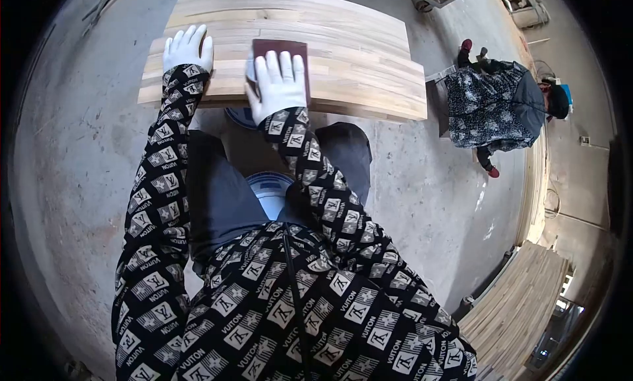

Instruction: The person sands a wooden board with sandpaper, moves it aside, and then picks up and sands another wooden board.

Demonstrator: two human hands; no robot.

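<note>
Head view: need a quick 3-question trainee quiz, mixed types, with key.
1. True or false: the right hand lies flat on the brown sandpaper.
2. The left hand rests on: A) the wooden board B) a metal sheet C) a cushion.
3. On which side of the board does the crouching co-worker sit?
Key: 1 true; 2 A; 3 right.
</note>
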